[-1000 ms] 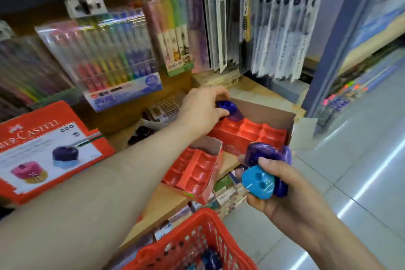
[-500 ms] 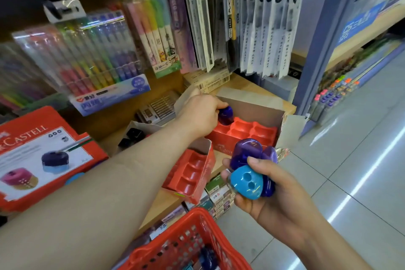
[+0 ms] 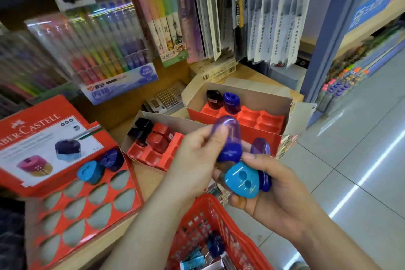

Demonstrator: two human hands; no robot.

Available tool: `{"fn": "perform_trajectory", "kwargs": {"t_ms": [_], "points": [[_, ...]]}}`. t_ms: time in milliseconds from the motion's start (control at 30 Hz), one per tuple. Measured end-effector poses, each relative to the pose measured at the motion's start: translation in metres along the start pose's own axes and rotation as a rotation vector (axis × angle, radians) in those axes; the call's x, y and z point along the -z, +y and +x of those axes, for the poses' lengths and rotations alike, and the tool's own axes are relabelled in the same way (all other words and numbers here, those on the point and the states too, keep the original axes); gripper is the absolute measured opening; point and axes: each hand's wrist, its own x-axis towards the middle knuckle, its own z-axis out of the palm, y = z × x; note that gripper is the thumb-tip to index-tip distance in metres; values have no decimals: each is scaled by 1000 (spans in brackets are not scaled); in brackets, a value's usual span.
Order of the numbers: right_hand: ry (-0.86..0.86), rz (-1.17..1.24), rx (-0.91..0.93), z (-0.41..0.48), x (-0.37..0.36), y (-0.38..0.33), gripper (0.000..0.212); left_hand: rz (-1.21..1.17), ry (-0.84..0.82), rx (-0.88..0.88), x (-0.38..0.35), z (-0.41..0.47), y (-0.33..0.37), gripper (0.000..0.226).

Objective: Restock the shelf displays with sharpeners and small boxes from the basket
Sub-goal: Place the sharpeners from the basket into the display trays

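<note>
My left hand (image 3: 195,160) pinches a purple sharpener (image 3: 229,140) by its clear top, just above my right hand (image 3: 278,190). My right hand cradles a light blue triangular sharpener (image 3: 242,180) and another purple sharpener (image 3: 262,164). Behind them, the far display box (image 3: 241,103) with red slots holds a black and a blue sharpener (image 3: 231,99) at its back left. The nearer display box (image 3: 153,138) holds black and red sharpeners. The red basket (image 3: 219,226) hangs below my hands with small boxes and sharpeners inside.
A large red Faber-Castell display tray (image 3: 76,204) at the left holds a light blue and a dark blue sharpener in its back row. Marker packs and hanging pen cards fill the wall behind. A blue shelf post (image 3: 324,28) and tiled floor lie to the right.
My left hand left a blue sharpener in the far display box, drew back toward me and took hold of a purple sharpener from my right hand. The view tilted down.
</note>
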Motion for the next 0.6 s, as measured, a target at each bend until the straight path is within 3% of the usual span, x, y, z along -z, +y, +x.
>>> {"fn": "perform_trajectory", "kwargs": {"t_ms": [100, 167, 333, 433, 600], "points": [[56, 88, 19, 1, -1, 2, 73, -338, 212, 49, 5, -2, 4, 30], [102, 148, 36, 1, -3, 0, 72, -345, 262, 8, 12, -4, 6, 31], [155, 187, 14, 2, -10, -2, 63, 34, 66, -30, 16, -10, 3, 26], [120, 97, -17, 2, -10, -1, 60, 87, -35, 2, 18, -10, -4, 31], [140, -79, -36, 0, -7, -2, 59, 68, -57, -4, 16, -10, -5, 28]]}}
